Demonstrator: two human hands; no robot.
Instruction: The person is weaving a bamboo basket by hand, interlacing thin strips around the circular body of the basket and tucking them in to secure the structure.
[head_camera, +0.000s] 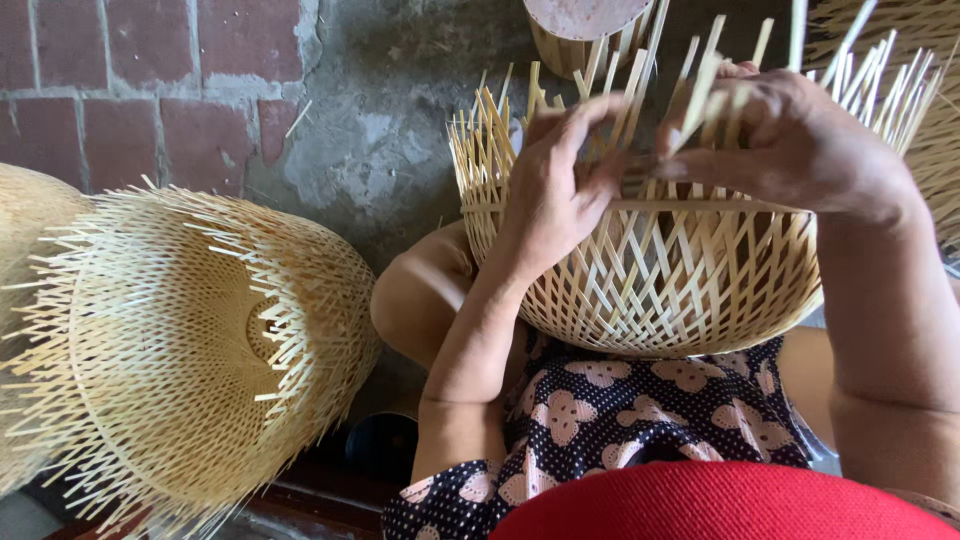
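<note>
A half-woven bamboo basket (680, 270), its pale strips crossing in open lattice with loose ends upright, rests on the person's lap. The left hand (555, 190) and right hand (790, 140) pinch rim strips. Finished baskets (190, 340) lie beside, on a brick-and-concrete floor (150, 90).

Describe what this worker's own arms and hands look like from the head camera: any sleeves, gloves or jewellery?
Both arms are bare from above the elbow to the fingertips, with no sleeves showing. The left hand and right hand wear no gloves, and no rings, watch or bracelets show. Nails look short and unpainted. The only clothing in view is a dark spotted garment with pale flower shapes and something red at the bottom edge.
</note>
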